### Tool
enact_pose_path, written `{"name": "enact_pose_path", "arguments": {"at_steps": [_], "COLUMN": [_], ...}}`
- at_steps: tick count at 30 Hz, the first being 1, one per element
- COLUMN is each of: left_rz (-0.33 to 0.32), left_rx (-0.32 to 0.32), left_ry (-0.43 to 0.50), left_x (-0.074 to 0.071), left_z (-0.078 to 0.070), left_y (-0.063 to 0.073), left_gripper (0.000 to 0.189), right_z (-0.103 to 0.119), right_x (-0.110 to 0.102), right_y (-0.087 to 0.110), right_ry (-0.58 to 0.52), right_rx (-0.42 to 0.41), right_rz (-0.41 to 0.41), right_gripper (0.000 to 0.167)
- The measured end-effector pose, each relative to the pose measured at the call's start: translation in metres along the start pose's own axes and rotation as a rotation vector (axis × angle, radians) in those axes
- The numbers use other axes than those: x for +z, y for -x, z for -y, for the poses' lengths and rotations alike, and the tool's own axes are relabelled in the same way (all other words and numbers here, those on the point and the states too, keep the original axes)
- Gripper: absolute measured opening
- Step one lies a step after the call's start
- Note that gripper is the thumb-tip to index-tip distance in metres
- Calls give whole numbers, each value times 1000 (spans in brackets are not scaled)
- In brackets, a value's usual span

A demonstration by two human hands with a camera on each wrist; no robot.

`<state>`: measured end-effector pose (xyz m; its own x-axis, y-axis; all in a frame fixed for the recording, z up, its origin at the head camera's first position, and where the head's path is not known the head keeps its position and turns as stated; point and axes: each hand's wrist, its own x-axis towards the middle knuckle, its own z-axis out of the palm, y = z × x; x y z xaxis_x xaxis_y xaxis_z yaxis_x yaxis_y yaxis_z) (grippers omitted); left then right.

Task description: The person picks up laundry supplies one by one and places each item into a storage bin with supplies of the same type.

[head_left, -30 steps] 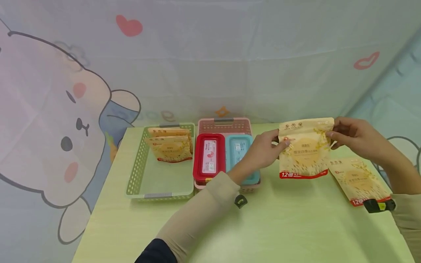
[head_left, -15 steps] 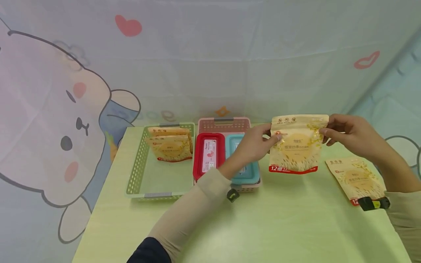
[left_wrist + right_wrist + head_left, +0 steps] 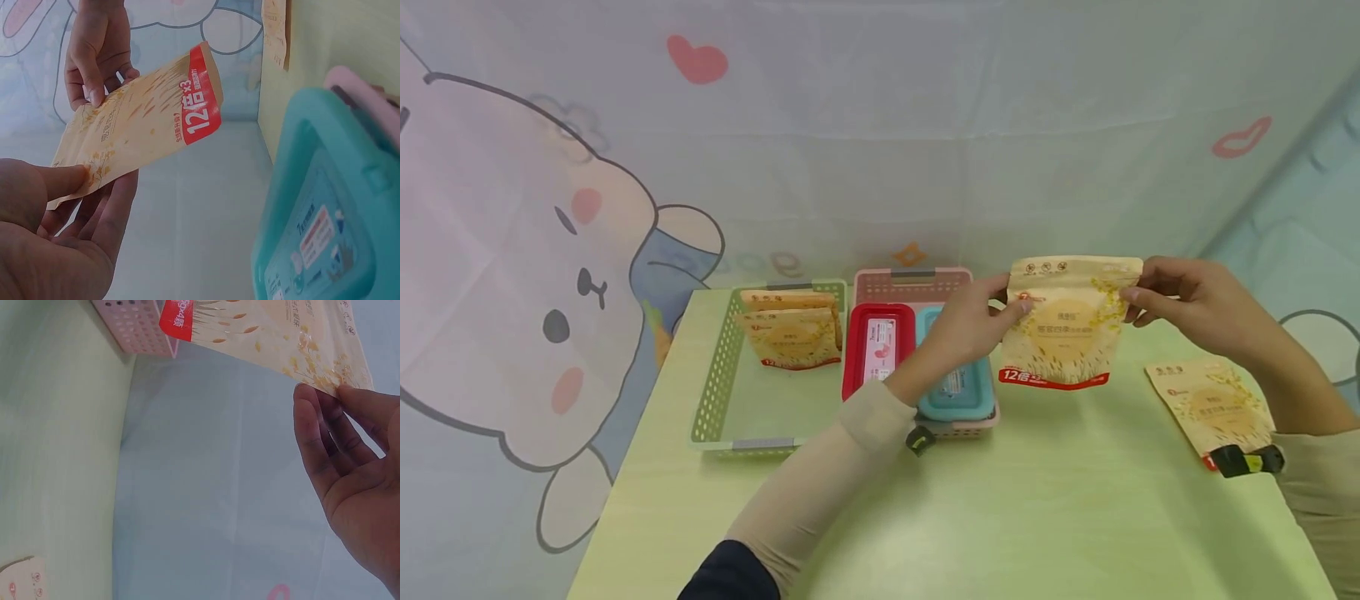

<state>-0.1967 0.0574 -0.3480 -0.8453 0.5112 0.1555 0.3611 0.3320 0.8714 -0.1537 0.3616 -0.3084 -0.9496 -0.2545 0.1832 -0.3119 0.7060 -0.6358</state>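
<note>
Between both hands, a yellow stand-up pouch (image 3: pixel 1063 329) with a red bottom band is held up over the right part of the table. My left hand (image 3: pixel 966 321) pinches its left edge, thumb on the printed front and fingers behind. At the opposite edge, near the top corner, my right hand (image 3: pixel 1187 300) pinches it between thumb and fingers. In the left wrist view the pouch (image 3: pixel 137 115) spans the gap from one hand to the other. A second yellow pouch (image 3: pixel 1210 404) lies flat on the table below the right forearm, its lower corner covered by the wrist strap.
A green basket (image 3: pixel 707 400) holds two similar pouches (image 3: pixel 793 337) standing at its back. Beside it, a pink basket (image 3: pixel 913 289) holds a red-lidded box (image 3: pixel 857 350) and a teal-lidded box (image 3: pixel 958 404), both partly behind the left arm. A printed curtain (image 3: pixel 850 167) hangs behind the table.
Both hands have carried the pouch leftward and slightly up, away from the pouch lying on the table. The baskets and their contents stay where they were.
</note>
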Motion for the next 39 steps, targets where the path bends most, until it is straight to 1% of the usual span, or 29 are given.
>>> {"name": "enact_pose_path", "arguments": {"at_steps": [4, 8, 14, 18, 25, 29, 32, 35, 39], "left_rz": [8, 11, 10, 0, -2, 0, -6, -11, -7], "left_rx": [13, 35, 64, 88, 59, 62, 60, 41, 17], "left_ry": [-28, -47, -56, -80, -110, -111, -121, -129, -109], "left_x": [-9, -16, -27, -36, -54, -62, -67, -71, -76], "left_z": [-1, 1, 2, 4, 10, 10, 9, 9, 9], "left_y": [1, 2, 1, 1, 3, 4, 4, 6, 11], "left_gripper": [26, 21, 19, 15, 20, 22, 24, 28, 31], "right_z": [4, 9, 17, 22, 34, 40, 43, 45, 47], "right_x": [2, 5, 10, 15, 26, 31, 34, 38, 42], "right_y": [-4, -6, -10, -14, -22, -24, -26, -29, -31], "right_ry": [-5, -49, -43, -73, -123, -150, -147, -163, -195], "right_rx": [-17, -29, -2, 8, 1, -9, -20, -37, -54], "right_rz": [0, -3, -26, -47, -39, -55, -72, -75, -68], "right_gripper": [11, 11, 11, 10, 13, 13, 12, 10, 8]}}
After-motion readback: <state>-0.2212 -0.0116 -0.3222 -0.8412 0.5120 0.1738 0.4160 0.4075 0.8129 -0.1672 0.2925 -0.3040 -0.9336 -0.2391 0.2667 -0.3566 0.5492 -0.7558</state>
